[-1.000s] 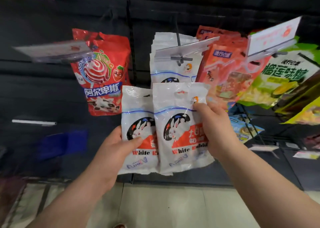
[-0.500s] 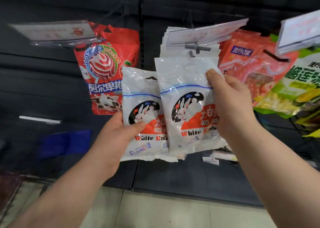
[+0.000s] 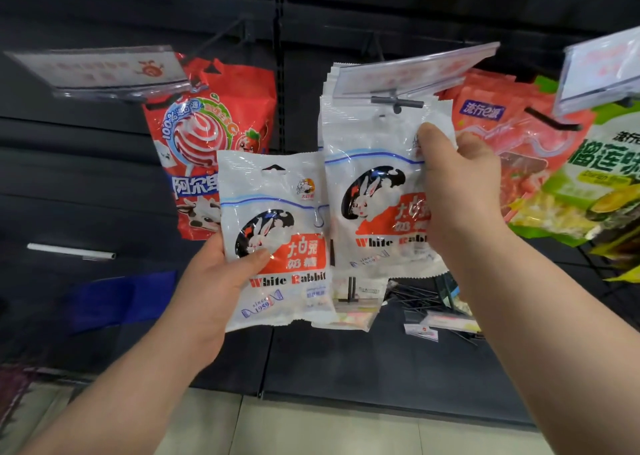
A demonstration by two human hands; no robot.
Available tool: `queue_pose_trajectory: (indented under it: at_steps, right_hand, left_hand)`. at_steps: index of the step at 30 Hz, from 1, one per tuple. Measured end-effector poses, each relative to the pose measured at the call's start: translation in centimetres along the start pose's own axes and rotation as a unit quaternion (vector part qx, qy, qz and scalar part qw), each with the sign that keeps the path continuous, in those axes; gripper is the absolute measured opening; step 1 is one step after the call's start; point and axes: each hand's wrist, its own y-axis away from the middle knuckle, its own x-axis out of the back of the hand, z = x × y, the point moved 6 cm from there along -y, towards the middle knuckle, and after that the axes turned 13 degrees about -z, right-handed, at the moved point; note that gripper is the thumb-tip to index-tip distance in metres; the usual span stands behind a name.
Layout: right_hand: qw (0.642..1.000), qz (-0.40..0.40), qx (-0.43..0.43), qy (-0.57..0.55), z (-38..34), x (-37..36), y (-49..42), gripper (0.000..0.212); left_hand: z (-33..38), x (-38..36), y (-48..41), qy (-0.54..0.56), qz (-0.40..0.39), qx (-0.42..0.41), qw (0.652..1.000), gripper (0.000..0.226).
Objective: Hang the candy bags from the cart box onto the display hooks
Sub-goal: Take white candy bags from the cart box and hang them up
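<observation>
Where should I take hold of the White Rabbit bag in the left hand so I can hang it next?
Probably by the upper right corner of the left-hand bag, coming in from the right. The left hand already covers its lower left edge, and the hang hole at top centre must stay clear for the hook. The flat header above the blue line looks easy to pinch; the right hand holds the other bag that way.

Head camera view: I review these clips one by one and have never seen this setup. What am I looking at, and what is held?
No machine here: a camera on a person's head looks forward and down at two bare hands before a dark shop display wall. The left hand grips a white plastic rabbit-print candy bag. The right hand lifts a matching white bag to the grey hook, where similar bags already hang. A red lollipop bag hangs at left, a pink bag and a green bag at right.
</observation>
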Motion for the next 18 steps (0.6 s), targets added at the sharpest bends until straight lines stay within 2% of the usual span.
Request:
queue_pose_trajectory:
  at_steps: [3, 6, 10, 14, 18]
  right_hand:
    - [1.0, 0.003, 0.004, 0.015, 0.1, -0.4, -0.1, 0.029]
    - [1.0, 0.002, -0.001, -0.005, 0.7, -0.6, -0.2, 0.025]
    - [1.0, 0.001, 0.014, -0.025, 0.9, -0.7, -0.3, 0.025]
    - [0.999, -0.011, 0.013, -0.033, 1.2, -1.1, -0.7, 0.032]
    - [0.999, 0.026, 0.014, -0.024, 1.6, -0.8, -1.1, 0.033]
  left_hand:
    - [-0.2, 0.4, 0.2, 0.01, 0.0, -0.001, 1.0, 0.027]
    - [-0.3, 0.5, 0.3, 0.02, -0.006, -0.002, 1.0, 0.028]
    - [-0.3, 0.5, 0.6, 0.017, -0.014, 0.001, 1.0, 0.047]
    - [-0.4, 0.5, 0.8, 0.015, -0.019, 0.001, 1.0, 0.049]
    - [-0.5, 0.9, 1.0, 0.007, -0.014, 0.002, 1.0, 0.055]
